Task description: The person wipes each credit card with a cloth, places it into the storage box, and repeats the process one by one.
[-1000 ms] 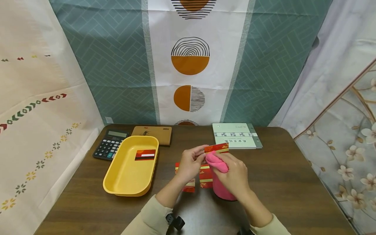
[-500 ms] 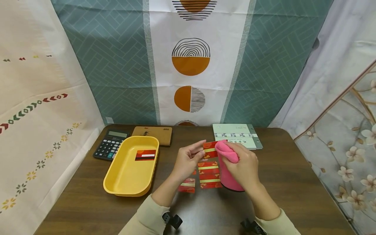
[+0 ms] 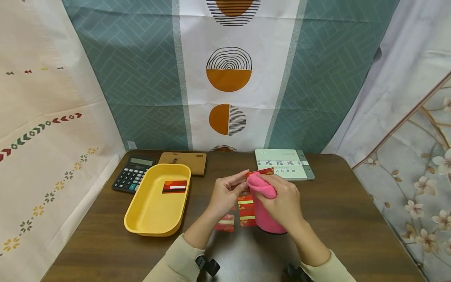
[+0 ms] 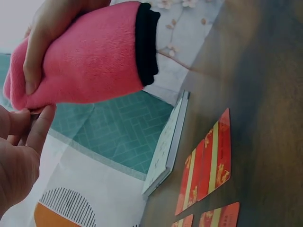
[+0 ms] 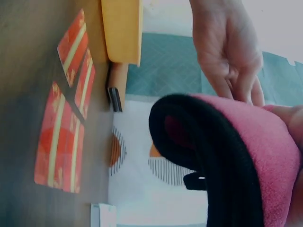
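Between thumb and fingers, my left hand (image 3: 225,196) pinches a red card (image 3: 268,171) by its left end, raised over the table. My right hand (image 3: 284,201) grips a pink plush cloth (image 3: 266,219) with a black edge; its folded top lies across the card and hides most of it. In the left wrist view the cloth (image 4: 99,56) hangs in a loose roll from the right hand, and its upper fold meets the left fingertips (image 4: 45,118). Below the hands, several red cards with gold stripes (image 5: 59,137) lie flat on the table, partly hidden in the head view.
To the left stands a yellow tray (image 3: 132,223) with one red card (image 3: 174,187) in it. A black calculator (image 3: 130,176) and a brown notebook (image 3: 186,161) lie beside and behind it. A pale green book (image 3: 289,166) lies at the back, just beyond the hands.
My right hand slid the cloth rightward along the card, uncovering more of it, then came back left over it. The left hand keeps its pinch almost in place.
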`<state>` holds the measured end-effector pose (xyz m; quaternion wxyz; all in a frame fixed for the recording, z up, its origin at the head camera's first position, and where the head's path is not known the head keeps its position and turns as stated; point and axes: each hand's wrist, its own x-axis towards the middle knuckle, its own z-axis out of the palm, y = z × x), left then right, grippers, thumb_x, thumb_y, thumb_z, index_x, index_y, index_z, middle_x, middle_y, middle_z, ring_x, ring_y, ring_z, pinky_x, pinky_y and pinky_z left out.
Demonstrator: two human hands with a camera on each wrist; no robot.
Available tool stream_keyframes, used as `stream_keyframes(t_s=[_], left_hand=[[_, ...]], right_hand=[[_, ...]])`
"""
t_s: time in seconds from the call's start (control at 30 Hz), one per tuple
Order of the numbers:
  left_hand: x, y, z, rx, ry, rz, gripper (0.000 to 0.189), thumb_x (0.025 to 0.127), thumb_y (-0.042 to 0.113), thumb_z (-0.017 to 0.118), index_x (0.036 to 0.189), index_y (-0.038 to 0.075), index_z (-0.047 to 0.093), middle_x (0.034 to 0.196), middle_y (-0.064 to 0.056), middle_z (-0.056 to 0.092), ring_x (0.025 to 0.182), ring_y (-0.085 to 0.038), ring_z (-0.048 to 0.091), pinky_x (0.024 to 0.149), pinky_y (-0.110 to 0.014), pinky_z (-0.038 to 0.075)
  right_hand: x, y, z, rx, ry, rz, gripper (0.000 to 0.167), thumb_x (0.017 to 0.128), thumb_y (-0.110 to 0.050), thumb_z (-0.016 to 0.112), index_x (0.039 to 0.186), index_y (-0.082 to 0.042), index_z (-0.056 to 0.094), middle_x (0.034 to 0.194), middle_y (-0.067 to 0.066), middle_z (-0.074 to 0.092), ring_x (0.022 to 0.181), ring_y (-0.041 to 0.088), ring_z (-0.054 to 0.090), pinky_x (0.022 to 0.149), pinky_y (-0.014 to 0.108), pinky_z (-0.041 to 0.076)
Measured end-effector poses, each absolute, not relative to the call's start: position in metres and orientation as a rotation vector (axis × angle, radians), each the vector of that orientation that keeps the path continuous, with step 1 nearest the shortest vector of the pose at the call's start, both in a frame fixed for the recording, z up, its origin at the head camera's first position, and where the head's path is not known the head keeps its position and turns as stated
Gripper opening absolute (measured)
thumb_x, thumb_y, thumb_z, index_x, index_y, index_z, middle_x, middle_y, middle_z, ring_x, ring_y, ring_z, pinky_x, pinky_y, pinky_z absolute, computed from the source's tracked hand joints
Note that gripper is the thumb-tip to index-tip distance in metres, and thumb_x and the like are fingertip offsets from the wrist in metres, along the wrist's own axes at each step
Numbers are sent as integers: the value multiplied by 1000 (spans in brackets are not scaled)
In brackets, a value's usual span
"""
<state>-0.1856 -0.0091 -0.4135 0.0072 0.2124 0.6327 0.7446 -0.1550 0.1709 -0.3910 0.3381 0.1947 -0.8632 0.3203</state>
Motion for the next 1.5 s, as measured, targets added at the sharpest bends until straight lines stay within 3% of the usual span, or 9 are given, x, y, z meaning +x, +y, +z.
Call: stream_keyframes(t_s=[0.3, 0.63, 0.8, 1.0, 1.07, 1.13, 1.27, 1.37, 1.5], left_hand=[[-182, -7, -413, 683, 1978, 2384, 39, 95, -14, 59, 133, -10, 60, 122, -29, 65, 105, -34, 70, 80, -39, 62], [-180, -23, -414, 579, 2087, 2368, 37, 96, -7, 63, 132, -3, 64, 108, -26, 72, 85, -37, 74, 75, -36, 63], [-180, -31, -413, 586, 2106, 2300, 36, 97, -6, 62, 133, -3, 64, 112, -25, 71, 85, -41, 73, 76, -37, 63], [-180, -37, -419, 514, 2119, 2239, 41, 97, -5, 62, 138, 0, 61, 121, -23, 69, 91, -36, 73, 77, -37, 63], [-180, -38, -420, 506, 2116, 2233, 42, 98, -4, 62, 140, 2, 60, 118, -24, 70, 92, -35, 73, 77, -38, 63], [-180, -39, -422, 516, 2122, 2219, 41, 98, -3, 61, 138, 2, 61, 116, -23, 70, 92, -33, 73, 78, -38, 63], [-180, -40, -423, 575, 2243, 2113, 29, 99, 1, 63, 128, 2, 69, 118, -17, 71, 92, -23, 73, 80, -37, 62], [-179, -41, -421, 637, 2393, 1992, 27, 100, 4, 62, 124, 7, 73, 122, -8, 71, 80, -12, 68, 73, -24, 61], [-179, -41, -420, 701, 2495, 1932, 31, 101, 1, 60, 127, 11, 72, 125, -4, 70, 65, -12, 53, 54, -17, 44]], right_hand=[[-152, 164, -391, 490, -2208, 817, 48, 68, -15, 94, 111, -6, 76, 100, 10, 75, 80, 29, 72, 62, 43, 60], [-153, 181, -400, 414, -2195, 799, 48, 69, -15, 94, 112, -5, 76, 99, 12, 75, 82, 30, 73, 64, 45, 62], [-160, 195, -396, 341, -2176, 785, 45, 72, -16, 91, 113, -5, 75, 98, 14, 75, 82, 32, 72, 64, 48, 61], [-162, 208, -398, 215, -2169, 828, 46, 71, -12, 91, 113, -3, 75, 100, 17, 75, 84, 36, 72, 68, 53, 61], [-162, 212, -400, 180, -2161, 861, 46, 71, -11, 91, 113, -2, 75, 102, 17, 75, 86, 36, 72, 70, 47, 62], [-161, 215, -401, 159, -2150, 903, 46, 71, -10, 91, 113, -1, 75, 103, 17, 75, 86, 35, 72, 74, 31, 60], [-159, 219, -403, 145, -2117, 997, 45, 72, -8, 91, 113, 1, 75, 102, 17, 75, 83, 35, 72, 76, 3, 46], [-158, 220, -403, 143, -2095, 1055, 44, 72, -5, 91, 112, 2, 75, 100, 18, 75, 79, 35, 71, 72, 0, 45], [-156, 221, -402, 126, -2094, 1091, 43, 72, -5, 90, 112, 2, 75, 99, 19, 75, 77, 33, 71, 69, 2, 47]])
